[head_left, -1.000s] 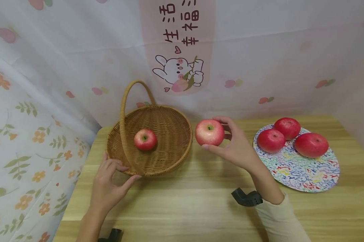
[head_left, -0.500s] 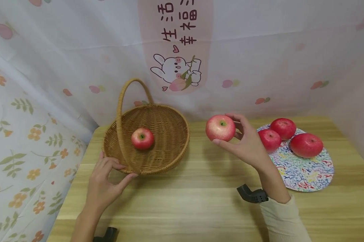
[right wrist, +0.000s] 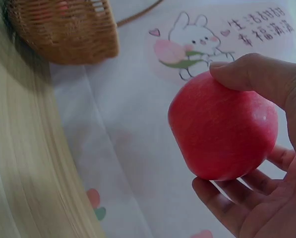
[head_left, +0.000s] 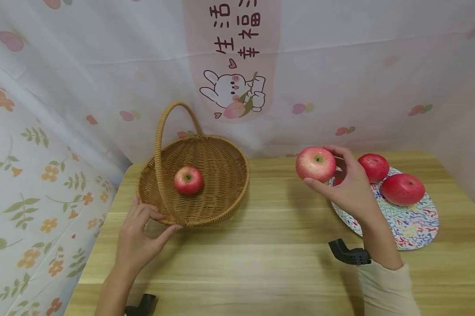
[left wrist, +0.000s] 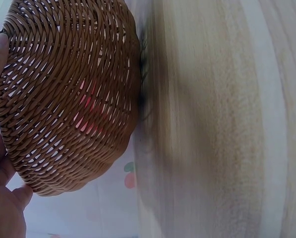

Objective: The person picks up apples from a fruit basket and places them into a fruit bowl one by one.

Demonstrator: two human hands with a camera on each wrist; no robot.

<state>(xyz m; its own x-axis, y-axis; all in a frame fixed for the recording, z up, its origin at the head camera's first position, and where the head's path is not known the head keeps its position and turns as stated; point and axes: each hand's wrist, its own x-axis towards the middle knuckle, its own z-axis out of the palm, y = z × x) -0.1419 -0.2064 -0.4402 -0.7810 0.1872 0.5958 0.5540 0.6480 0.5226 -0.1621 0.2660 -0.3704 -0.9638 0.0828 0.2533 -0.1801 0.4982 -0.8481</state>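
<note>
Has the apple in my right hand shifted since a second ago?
Yes. In the head view, the apple in the right hand has gone right, away from the rabbit print and basket, toward the patterned plate.

The place looked like a curtained indoor nook, home or studio unclear: white fabric hangings (head_left: pixel 340 79) with printed orange flowers (head_left: pixel 50 174) and a white cartoon rabbit (head_left: pixel 228 91) bordered a yellowish wood-grain counter (head_left: pixel 261 267).

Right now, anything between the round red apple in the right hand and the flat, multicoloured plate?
Another red apple, mostly hidden behind the right hand, sits on the plate's left; nothing else visible blocks the held apple.
</note>
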